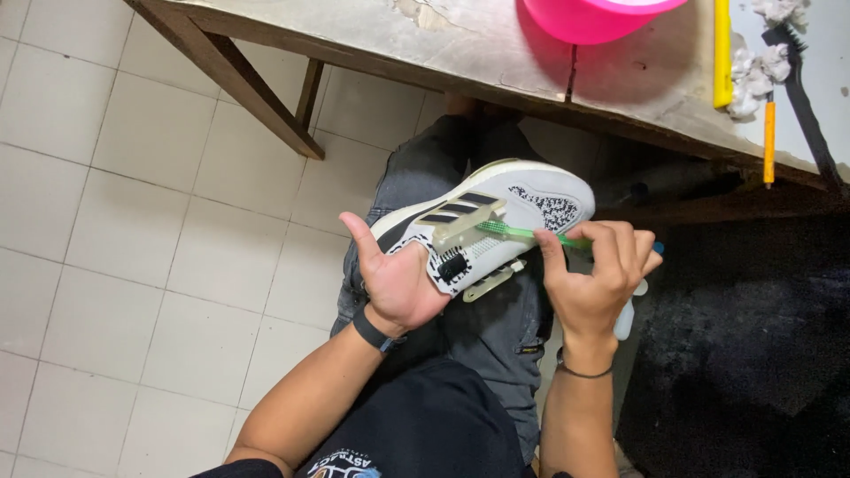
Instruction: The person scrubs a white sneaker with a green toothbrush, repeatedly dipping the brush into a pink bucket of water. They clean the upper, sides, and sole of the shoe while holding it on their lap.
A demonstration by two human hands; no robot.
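Head view, looking down on a seated person's lap, described from left to right. Pale floor tiles (133, 221) fill the left of the frame, crossed at the top by the slanting wooden leg (239, 80) of a worn table (425, 44). The left hand (398, 279), a dark band (372, 332) on its wrist, cups the heel end of a white sneaker (500, 221): the palm faces up, the thumb stands clear and the fingers are hidden under the shoe. The sneaker lies on its side over the thigh in grey jeans (496, 332), toe toward the table, showing black stripes and a speckled black-and-white panel. The right hand (598, 274), a thin bracelet (583, 372) at its wrist, is closed round the handle of a green toothbrush (522, 233), whose head rests against the side of the sneaker near the stripes. A pale bottle-like object (627, 314) shows just below this hand; whether the hand grips it cannot be told. On the tabletop stand a pink basin (593, 18) and, farther right, a yellow strip (722, 53), crumpled white tissue (753, 75), an orange pencil-like stick (768, 142) and a black brush (810, 106). A dark mat (753, 354) covers the floor at lower right.
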